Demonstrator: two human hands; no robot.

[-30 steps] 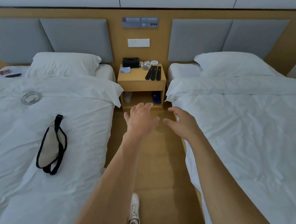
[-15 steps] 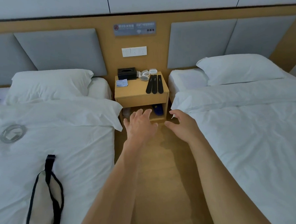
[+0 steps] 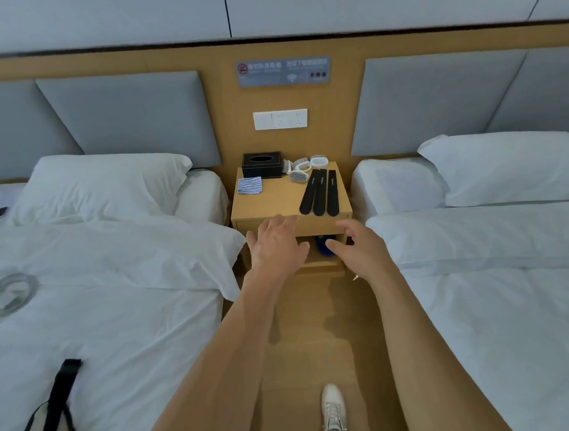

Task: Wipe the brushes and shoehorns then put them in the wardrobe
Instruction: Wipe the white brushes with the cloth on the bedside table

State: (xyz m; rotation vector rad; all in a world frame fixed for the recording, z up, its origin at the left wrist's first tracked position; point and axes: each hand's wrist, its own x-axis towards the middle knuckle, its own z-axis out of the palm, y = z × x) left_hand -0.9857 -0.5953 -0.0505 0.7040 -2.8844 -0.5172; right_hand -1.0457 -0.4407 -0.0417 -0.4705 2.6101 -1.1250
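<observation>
Three black shoehorns (image 3: pixel 320 192) lie side by side on the right half of the wooden nightstand (image 3: pixel 269 209). Behind them sit several white brushes (image 3: pixel 302 168). A folded blue-striped cloth (image 3: pixel 249 186) lies at the nightstand's left, in front of a black tissue box (image 3: pixel 261 164). My left hand (image 3: pixel 276 245) reaches forward with fingers spread, just short of the nightstand's front edge, holding nothing. Beside it my right hand (image 3: pixel 357 244) is stretched out, fingers relaxed and empty, in front of the lower shelf.
White beds flank the narrow wooden aisle, left bed (image 3: pixel 108 284) and right bed (image 3: pixel 493 270). A black-strapped bag (image 3: pixel 53 412) and a coiled clear cable (image 3: pixel 8 294) lie on the left bed. A blue object (image 3: pixel 324 244) sits on the lower shelf. My white shoe (image 3: pixel 333 410) is below.
I have walked up the aisle, so the nightstand is much closer. Both empty hands have stayed stretched out and now reach its front edge.
</observation>
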